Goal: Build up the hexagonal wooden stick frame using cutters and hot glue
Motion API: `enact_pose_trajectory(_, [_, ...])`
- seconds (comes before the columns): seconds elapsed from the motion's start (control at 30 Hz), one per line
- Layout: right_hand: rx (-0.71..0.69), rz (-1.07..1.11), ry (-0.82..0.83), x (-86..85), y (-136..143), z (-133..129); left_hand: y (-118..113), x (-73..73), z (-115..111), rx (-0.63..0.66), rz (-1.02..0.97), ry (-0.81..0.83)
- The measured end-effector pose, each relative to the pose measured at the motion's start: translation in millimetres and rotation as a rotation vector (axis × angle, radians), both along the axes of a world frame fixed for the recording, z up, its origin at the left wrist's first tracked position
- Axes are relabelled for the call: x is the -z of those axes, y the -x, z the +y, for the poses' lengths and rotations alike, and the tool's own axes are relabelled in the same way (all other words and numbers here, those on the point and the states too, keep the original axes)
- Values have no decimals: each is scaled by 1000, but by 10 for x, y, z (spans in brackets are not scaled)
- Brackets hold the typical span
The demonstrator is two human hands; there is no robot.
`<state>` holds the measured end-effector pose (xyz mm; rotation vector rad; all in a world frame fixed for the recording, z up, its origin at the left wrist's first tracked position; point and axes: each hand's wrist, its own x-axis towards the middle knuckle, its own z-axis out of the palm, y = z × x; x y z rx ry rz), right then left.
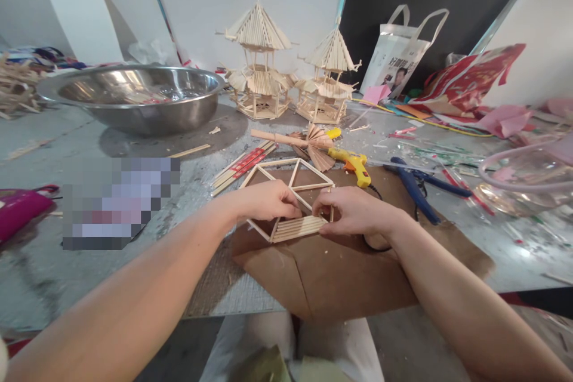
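Observation:
A hexagonal frame of pale wooden sticks [272,230], divided into triangles, lies on brown paper [349,286]. Several parallel sticks [296,228] fill its near triangle. My left hand [271,200] is closed, fingertips pinched at the inner end of these sticks; whatever sits between them is mostly hidden. On the right side, my right hand [351,210] grips the frame's near-right corner, thumb low and fingers curled over it. Just beyond the frame lies a yellow glue gun [356,164].
Two stick-built pagodas [258,42] [329,62] stand behind. A steel basin [152,101] sits back left, above a blurred-out item [120,203]. Blue pliers [414,188], red-wrapped sticks [246,164], a folded fan-like piece [316,146] and a clear pink-rimmed container [528,179] lie around.

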<state>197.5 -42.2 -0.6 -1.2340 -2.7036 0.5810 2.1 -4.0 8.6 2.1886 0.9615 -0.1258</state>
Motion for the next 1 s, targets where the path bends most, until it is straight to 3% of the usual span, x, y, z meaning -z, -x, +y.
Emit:
enact_pose_trajectory(0.4, [-24,44,32,7,-12,-3,12,38,40,44,-39,11])
enact_pose_trajectory(0.77, [-57,42,4,34,1,12,74,-75,32,36,21,-32])
enact_pose_trajectory(1.0, [-15,104,44,31,-10,17,66,-56,30,-58,-68,-68])
